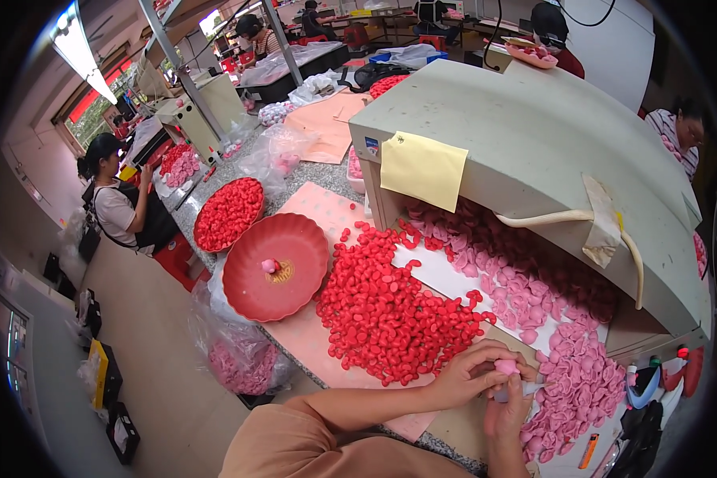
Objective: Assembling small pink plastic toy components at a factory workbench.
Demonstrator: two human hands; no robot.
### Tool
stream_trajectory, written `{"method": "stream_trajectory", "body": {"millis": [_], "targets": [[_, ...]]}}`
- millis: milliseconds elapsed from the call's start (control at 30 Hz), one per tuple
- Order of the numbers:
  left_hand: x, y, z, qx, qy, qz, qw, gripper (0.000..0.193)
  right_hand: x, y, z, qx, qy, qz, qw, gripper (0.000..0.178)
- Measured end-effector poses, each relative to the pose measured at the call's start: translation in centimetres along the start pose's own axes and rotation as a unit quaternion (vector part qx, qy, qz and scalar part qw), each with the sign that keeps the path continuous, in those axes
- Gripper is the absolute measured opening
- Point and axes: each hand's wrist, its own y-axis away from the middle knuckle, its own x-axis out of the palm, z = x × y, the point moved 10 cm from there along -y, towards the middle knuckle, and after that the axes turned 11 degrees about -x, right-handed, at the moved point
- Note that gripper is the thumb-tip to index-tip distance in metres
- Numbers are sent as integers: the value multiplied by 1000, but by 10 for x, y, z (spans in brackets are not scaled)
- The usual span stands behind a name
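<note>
At the bench's front edge, my left hand (pixel 472 370) pinches a small pink rounded piece (pixel 506 366). Close beside it, my right hand (pixel 510 416) is closed round a small whitish bottle (pixel 502 394) with a thin tip that points right. The two hands meet around the pink piece. Just left and beyond them spreads a large pile of small red bean-shaped pieces (pixel 390 307). To their right lies a heap of pink shell-like pieces (pixel 577 390). Farther left, a scalloped red dish (pixel 243 279) holds a single pink piece (pixel 269 265).
A grey hooded housing (pixel 534 119) with a yellow paper (pixel 424 169) overhangs the pink heap. Another dish of red pieces (pixel 229 213) stands behind the scalloped dish. An orange lighter (pixel 588 451) lies at the right. A co-worker (pixel 123 199) sits at the left; others work farther back.
</note>
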Motion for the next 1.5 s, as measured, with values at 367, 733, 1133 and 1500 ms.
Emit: {"method": "stream_trajectory", "body": {"millis": [367, 733, 1133, 1500], "targets": [[4, -1, 2, 31, -9, -13, 999, 31, -7, 1, 0, 11, 10, 13, 1000, 19], [-61, 0, -46, 42, 0, -137, 990, 31, 7, -11, -2, 30, 2, -35, 999, 41], [-288, 192, -168, -6, -510, -480, 714, 22, 2, -9, 2, 38, -38, -42, 998, 41], [-321, 186, -173, -82, -625, -420, 652, 23, -7, 6, 2, 56, -67, -26, 996, 45]]}}
